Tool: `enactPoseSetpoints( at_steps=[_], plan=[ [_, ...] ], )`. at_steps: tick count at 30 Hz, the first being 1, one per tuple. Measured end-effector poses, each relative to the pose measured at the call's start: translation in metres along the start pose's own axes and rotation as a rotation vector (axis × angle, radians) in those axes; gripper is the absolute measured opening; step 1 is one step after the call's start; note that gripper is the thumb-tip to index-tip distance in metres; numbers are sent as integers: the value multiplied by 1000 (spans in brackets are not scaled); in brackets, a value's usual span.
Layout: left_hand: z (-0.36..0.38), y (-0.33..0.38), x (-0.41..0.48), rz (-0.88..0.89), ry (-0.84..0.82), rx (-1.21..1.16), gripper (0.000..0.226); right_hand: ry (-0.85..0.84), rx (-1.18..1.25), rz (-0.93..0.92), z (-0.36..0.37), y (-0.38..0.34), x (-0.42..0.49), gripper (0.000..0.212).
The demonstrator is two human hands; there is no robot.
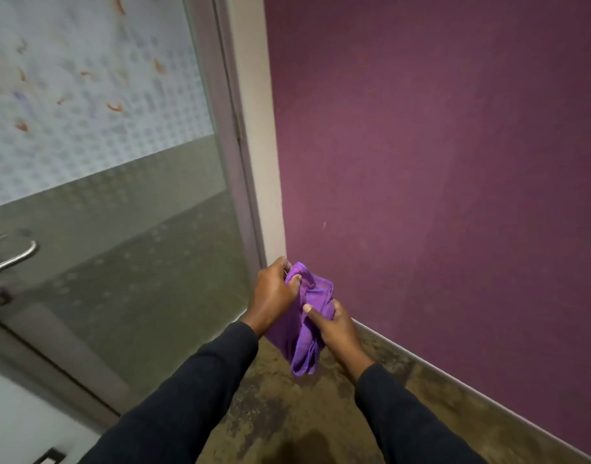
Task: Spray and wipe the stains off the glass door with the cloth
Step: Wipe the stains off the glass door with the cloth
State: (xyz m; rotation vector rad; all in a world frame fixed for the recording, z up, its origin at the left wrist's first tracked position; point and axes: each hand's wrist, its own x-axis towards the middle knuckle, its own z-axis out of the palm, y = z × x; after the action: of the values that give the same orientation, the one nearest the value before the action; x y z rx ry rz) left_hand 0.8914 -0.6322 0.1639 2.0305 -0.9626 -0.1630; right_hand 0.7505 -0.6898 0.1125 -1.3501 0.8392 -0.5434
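Both hands grip cloth [307, 316]; beside glass door [120, 195] frame edge

No readable text, label, brand or number shows anywhere (the glass door [96, 135] carries only a blurred pattern).

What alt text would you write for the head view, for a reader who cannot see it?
Both hands, left hand and right hand, hold a bunched purple cloth low beside a purple wall. To the left, the frosted glass door shows orange stains.
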Motion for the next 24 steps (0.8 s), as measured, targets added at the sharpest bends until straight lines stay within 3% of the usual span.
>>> enactPoseSetpoints(
  at_steps=[8,14,20,24],
  plan=[
    [-39,-56,52,-164,72,-94,18,-110,-165,-28,69,-31,94,10],
    [-97,-120,83,-246,65,-62,20,-193,-189,-45,154,-45,150,20],
    [-168,-183,139,-259,208,-13,20,-217,-354,-227,249,-65,200,32],
    [-213,-226,175,-260,268,49,24,-214,-491,-357,316,-84,233,20]
  ],
)
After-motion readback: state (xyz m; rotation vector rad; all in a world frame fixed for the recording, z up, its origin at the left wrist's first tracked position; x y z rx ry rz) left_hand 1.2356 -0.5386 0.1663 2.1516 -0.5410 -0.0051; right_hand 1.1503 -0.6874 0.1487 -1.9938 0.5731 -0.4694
